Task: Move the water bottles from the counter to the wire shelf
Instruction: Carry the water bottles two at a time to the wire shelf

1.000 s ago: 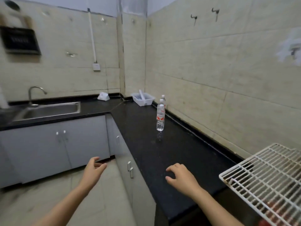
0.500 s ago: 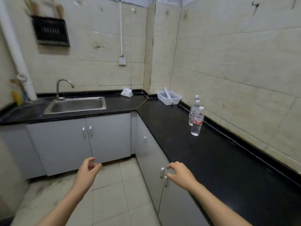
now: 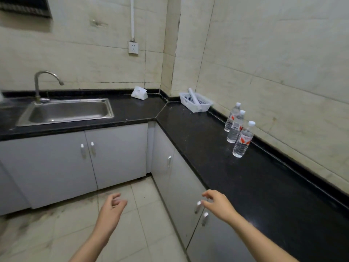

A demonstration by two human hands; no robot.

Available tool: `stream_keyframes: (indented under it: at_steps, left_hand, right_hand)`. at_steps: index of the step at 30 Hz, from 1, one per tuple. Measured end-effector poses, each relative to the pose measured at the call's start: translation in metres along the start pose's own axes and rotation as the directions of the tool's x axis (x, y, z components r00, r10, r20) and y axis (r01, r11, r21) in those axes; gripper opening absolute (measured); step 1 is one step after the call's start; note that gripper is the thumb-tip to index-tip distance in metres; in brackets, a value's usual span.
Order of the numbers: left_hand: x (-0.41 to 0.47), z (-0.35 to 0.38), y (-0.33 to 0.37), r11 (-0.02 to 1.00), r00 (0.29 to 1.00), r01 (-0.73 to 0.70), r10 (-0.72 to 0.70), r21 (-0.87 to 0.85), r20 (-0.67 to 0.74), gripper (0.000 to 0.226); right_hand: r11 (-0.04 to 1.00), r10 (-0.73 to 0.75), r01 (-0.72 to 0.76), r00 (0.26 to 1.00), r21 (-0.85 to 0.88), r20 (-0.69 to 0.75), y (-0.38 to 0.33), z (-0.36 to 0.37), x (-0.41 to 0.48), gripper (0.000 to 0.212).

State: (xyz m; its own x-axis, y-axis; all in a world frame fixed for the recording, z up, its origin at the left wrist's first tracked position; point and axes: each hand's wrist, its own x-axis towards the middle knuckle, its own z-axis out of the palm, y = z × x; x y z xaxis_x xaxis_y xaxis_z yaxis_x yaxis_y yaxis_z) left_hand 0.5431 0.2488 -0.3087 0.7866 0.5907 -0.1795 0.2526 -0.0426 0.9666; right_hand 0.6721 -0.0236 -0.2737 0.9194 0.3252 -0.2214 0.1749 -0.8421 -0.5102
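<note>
Three clear water bottles with white caps and red labels stand in a row on the black counter (image 3: 217, 154), close to the right wall: the nearest bottle (image 3: 243, 140), the middle bottle (image 3: 235, 127) and the far bottle (image 3: 231, 116). My left hand (image 3: 111, 208) hangs over the tiled floor, fingers loosely curled, holding nothing. My right hand (image 3: 219, 203) hovers in front of the lower cabinet doors just below the counter edge, fingers apart and empty, well short of the bottles. The wire shelf is out of view.
A white plastic basket (image 3: 196, 102) with a white roll in it sits in the counter's corner. A tissue pack (image 3: 139, 93) lies by the back wall. A steel sink (image 3: 66, 112) with a tap is at the left. Grey cabinets line the floor.
The view has swung left, so the wire shelf has left the frame and the sink shows fully. Both hands stayed empty; the right hand went from over the counter to in front of the cabinets.
</note>
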Motion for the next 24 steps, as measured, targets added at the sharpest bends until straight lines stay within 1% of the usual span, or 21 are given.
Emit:
stream_keyframes:
  at_steps: [3, 6, 9, 12, 14, 18, 20, 22, 24]
  left_hand:
    - [0.044, 0.013, 0.013, 0.999, 0.998, -0.032, 0.032, -0.001, 0.047, 0.028]
    - [0.104, 0.013, 0.042, 0.996, 0.996, -0.084, 0.083, 0.009, 0.037, 0.023]
    - [0.170, 0.002, 0.072, 0.990, 0.992, -0.127, 0.126, 0.054, 0.026, 0.029]
    - [0.228, -0.008, 0.092, 0.985, 0.988, -0.155, 0.156, 0.075, -0.006, 0.032]
    - [0.260, -0.011, 0.094, 0.987, 0.989, -0.146, 0.148, 0.069, -0.016, 0.032]
    - [0.321, -0.004, 0.085, 0.995, 0.996, -0.087, 0.087, 0.054, 0.010, 0.031]
    - [0.358, 0.008, 0.090, 0.996, 0.995, -0.088, 0.087, 0.028, 0.046, 0.030]
    - [0.400, 0.026, 0.097, 0.994, 0.989, -0.111, 0.111, -0.005, 0.102, 0.029]
    - [0.438, 0.049, 0.105, 0.993, 0.972, -0.115, 0.110, 0.013, 0.206, 0.028]
  right_hand:
    - [0.998, 0.015, -0.011, 0.998, 0.065, -0.056, -0.012, -0.005, 0.056, 0.031]
    - [0.990, -0.003, 0.018, 0.995, 0.140, -0.101, -0.041, -0.013, 0.124, 0.033]
    - [0.975, -0.006, 0.035, 0.991, 0.218, -0.133, -0.078, -0.013, 0.189, 0.033]
    - [0.965, -0.038, 0.067, 0.992, 0.253, -0.118, -0.107, -0.007, 0.241, 0.032]
    - [0.962, -0.030, 0.058, 0.994, 0.269, -0.107, -0.121, -0.006, 0.271, 0.032]
    - [0.964, 0.022, 0.005, 0.995, 0.267, -0.101, -0.131, -0.005, 0.321, 0.033]
    - [0.963, 0.083, -0.050, 0.990, 0.265, -0.117, -0.132, -0.008, 0.344, 0.034]
    - [0.953, 0.160, -0.116, 0.977, 0.279, -0.140, -0.128, -0.010, 0.363, 0.035]
    - [0.939, 0.246, -0.186, 0.951, 0.289, -0.187, -0.120, -0.013, 0.380, 0.036]
